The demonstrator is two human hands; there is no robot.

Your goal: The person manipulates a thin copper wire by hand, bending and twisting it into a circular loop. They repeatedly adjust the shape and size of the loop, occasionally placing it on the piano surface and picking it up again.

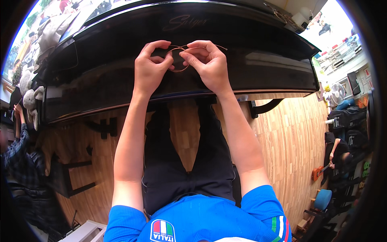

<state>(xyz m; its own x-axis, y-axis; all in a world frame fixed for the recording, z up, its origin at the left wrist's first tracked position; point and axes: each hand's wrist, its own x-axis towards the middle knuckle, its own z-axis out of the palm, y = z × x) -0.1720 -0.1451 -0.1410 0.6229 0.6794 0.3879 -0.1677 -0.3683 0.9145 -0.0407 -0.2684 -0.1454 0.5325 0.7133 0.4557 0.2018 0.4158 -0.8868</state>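
Observation:
A thin copper-coloured guitar string [179, 71] is bent into a small loop between my two hands, above a glossy black piano [109, 66]. My left hand [148, 71] pinches the left side of the loop, its index finger curved over the top. On the other side my right hand [213, 69] grips the string between thumb and fingers. One end of it sticks out to the right past my knuckles, with a tiny knob at its tip. Parts of the string are hidden by my fingers.
Plush toys [30, 99] hang at the piano's left end, close to a person in a plaid sleeve [18, 141]. To the right, another person holds a small orange guitar [317, 173] near a blue stool [323, 199]. A white fan [337, 93] stands farther back.

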